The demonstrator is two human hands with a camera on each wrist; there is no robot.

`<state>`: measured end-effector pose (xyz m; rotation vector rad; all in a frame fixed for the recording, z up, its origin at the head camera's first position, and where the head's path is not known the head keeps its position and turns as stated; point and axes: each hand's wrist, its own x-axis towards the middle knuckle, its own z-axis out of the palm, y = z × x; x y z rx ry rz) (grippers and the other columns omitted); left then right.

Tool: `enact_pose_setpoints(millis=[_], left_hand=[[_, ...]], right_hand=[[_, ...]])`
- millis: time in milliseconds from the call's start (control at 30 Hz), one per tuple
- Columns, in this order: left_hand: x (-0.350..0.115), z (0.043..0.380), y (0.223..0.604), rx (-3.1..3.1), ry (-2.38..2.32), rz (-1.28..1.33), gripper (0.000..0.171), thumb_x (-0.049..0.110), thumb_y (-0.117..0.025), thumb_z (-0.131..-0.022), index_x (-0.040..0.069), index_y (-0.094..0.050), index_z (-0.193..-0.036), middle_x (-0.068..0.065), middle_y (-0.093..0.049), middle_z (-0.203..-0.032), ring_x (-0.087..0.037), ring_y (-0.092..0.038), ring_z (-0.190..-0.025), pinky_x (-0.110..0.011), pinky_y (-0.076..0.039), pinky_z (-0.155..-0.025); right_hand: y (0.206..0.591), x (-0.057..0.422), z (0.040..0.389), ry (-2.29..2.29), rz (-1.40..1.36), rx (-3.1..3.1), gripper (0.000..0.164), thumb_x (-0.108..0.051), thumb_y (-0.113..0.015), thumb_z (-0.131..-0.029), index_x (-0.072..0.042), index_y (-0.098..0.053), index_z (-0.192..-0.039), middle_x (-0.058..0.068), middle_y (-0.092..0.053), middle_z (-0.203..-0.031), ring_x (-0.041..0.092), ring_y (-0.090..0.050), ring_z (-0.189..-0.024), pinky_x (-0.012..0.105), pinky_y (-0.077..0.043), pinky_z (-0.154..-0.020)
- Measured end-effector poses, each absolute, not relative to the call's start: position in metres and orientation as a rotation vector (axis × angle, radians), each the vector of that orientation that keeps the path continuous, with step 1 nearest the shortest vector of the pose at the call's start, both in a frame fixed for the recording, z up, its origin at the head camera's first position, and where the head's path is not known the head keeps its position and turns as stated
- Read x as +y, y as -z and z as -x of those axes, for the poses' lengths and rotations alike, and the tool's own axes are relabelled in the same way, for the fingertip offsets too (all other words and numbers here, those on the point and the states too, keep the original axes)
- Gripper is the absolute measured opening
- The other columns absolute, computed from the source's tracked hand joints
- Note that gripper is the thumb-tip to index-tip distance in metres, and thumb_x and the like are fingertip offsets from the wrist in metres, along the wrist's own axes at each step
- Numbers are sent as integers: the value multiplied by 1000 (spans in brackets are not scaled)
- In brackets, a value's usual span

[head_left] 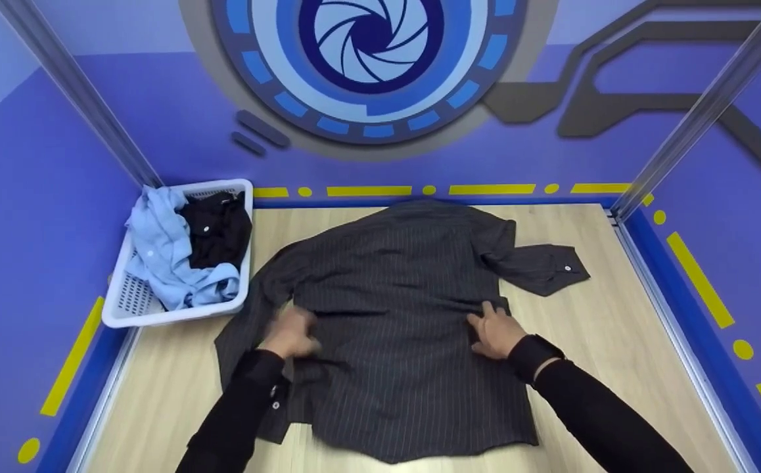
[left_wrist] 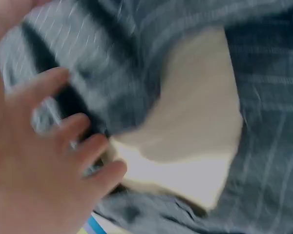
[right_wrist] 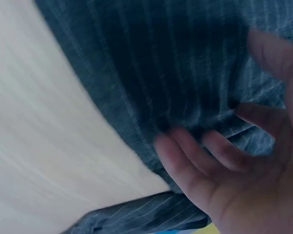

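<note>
A dark grey pinstriped shirt (head_left: 393, 341) lies spread on the wooden table, its hem toward me. Its right-side sleeve (head_left: 541, 268) is bent outward, with a white button at the cuff. The left-side sleeve runs down beside the body, partly under my left arm. My left hand (head_left: 292, 332), blurred in the head view, is over the shirt's left edge; the left wrist view shows its fingers (left_wrist: 95, 146) loosely bent above the cloth, gripping nothing. On the shirt's right edge rests my right hand (head_left: 499, 332), its spread fingertips (right_wrist: 168, 146) touching the fabric.
A white plastic basket (head_left: 112, 299) stands at the back left, holding a light blue garment (head_left: 163, 243) and a black garment (head_left: 219, 226). Blue-purple panels (head_left: 696, 197) wall the table (head_left: 591, 355) at the back and both sides.
</note>
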<state>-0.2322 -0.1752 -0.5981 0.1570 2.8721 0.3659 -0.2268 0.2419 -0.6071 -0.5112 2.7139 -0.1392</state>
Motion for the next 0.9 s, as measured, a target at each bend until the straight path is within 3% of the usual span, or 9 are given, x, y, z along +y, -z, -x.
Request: enact_pose_setpoints(millis=[100,167,267,400,500,567,667,767,900], left_hand=[[-194,232,602,3059,-331,316,33,11,-57,-88,-13,-57,-111,-39,-52,-111,-56,-51,-103,-66,-46,-78],[-205,231,605,2996,-314,617,40,8,-43,-94,-19,-45,-123,-48,-44,-117,-63,-46,-105,-72,-42,-80],[-219,227,609,2783,-342,790,57,11,-46,-93,-24,-26,-133,-54,-35,-122,-69,-41,-109,-77,-37,-83],[-232,222,610,2686,-471,694,74,11,-58,-86,-30,-17,-132,-52,-40,-118,-62,-49,-107,-67,-45,-83],[-237,223,611,2720,-577,592,64,7,-59,-85,-28,-27,-128,-47,-48,-115,-55,-54,-107,-58,-47,-87],[-235,224,606,2786,-661,541,52,7,-60,-84,-24,-41,-120,-42,-54,-111,-52,-56,-104,-57,-48,-86],[-224,228,588,2899,-718,458,30,8,-63,-81,-15,-60,-101,-36,-62,-99,-49,-61,-94,-55,-51,-76],[-204,235,556,2979,-780,379,17,9,-64,-77,-6,-64,-85,-29,-66,-89,-44,-65,-83,-54,-51,-66],[-169,245,516,2951,-934,295,30,11,-61,-81,-10,-60,-103,-31,-65,-102,-44,-63,-94,-52,-52,-76]], right_hand=[[607,244,226,133,501,2689,64,-26,-71,-86,3,-47,-138,40,-33,-140,59,-43,-120,63,-43,-93],[607,245,225,137,490,2656,64,-25,-70,-87,3,-46,-140,39,-33,-141,59,-42,-122,63,-42,-95],[606,244,224,134,482,2636,65,-24,-69,-87,4,-45,-141,37,-35,-140,57,-42,-123,62,-42,-96],[604,243,223,121,483,2638,64,-23,-69,-87,5,-45,-140,37,-37,-138,56,-43,-121,62,-42,-96],[604,243,222,125,494,2641,63,-21,-69,-87,6,-45,-139,38,-38,-136,58,-43,-120,63,-42,-95],[605,243,222,128,501,2638,63,-20,-68,-87,7,-45,-139,38,-38,-137,59,-42,-120,63,-42,-95],[606,243,221,130,512,2640,64,-20,-68,-86,7,-45,-139,39,-37,-138,59,-42,-120,63,-42,-95],[606,244,221,121,518,2642,64,-20,-68,-87,7,-44,-139,40,-36,-138,60,-42,-120,64,-42,-95],[607,242,221,121,521,2635,63,-20,-67,-87,8,-44,-139,41,-35,-138,61,-41,-120,63,-41,-96]])
